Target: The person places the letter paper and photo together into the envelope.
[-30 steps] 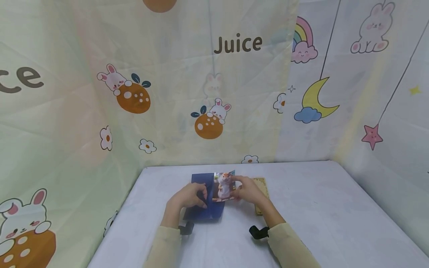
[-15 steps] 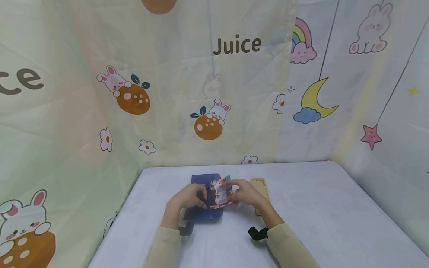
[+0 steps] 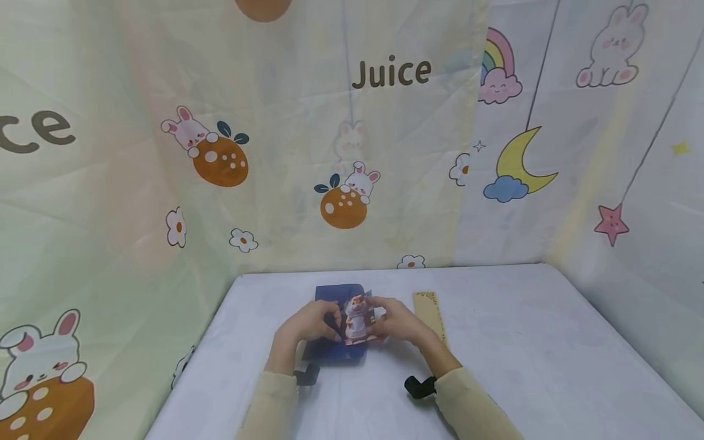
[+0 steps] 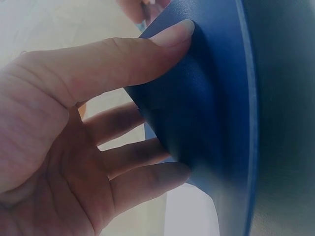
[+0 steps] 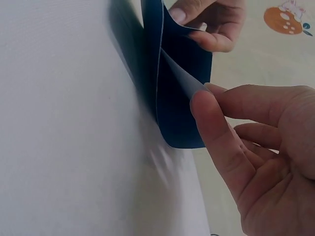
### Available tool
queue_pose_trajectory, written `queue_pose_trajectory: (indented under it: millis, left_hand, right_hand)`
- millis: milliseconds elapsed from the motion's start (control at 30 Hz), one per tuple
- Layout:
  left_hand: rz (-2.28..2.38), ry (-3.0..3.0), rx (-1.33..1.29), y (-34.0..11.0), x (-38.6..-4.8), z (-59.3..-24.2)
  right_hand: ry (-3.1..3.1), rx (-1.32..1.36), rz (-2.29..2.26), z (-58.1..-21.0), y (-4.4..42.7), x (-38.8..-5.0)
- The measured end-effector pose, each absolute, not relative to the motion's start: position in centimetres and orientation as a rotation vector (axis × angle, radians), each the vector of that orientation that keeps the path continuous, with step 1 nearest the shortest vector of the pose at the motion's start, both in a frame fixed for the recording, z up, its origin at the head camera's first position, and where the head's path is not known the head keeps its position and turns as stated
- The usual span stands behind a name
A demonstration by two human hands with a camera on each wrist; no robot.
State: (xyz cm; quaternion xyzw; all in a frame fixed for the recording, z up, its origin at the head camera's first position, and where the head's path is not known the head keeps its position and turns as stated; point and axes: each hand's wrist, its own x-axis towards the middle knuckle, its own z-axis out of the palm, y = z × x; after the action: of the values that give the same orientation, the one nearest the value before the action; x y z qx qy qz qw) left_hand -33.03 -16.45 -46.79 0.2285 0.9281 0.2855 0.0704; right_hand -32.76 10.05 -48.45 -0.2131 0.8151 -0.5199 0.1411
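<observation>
Over the table (image 3: 495,354), one edge of the blue folder (image 3: 333,351) is pinched between thumb and fingers of the left hand (image 3: 311,322). At the folder's 3 o'clock side, the picture card (image 3: 356,324) is pinched by the right hand (image 3: 401,320). "Juice" (image 3: 391,72) is printed on the curtain (image 3: 286,91) at 12 o'clock.

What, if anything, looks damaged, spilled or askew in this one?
Nothing looks spilled or damaged. Slightly askew: the blue folder bows open, since the left hand pinches its edge, and the picture card tilts in the right hand. Both look like ordinary handling, not faults.
</observation>
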Motion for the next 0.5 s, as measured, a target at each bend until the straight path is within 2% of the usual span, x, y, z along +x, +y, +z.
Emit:
queue_pose_trajectory:
  millis: [500]
  left_hand:
    - [0.882, 2.78, 0.692, -16.56, -33.16, -46.86]
  right_hand:
    - [2.416, -0.677, -1.501, -48.74, 9.35, -32.55]
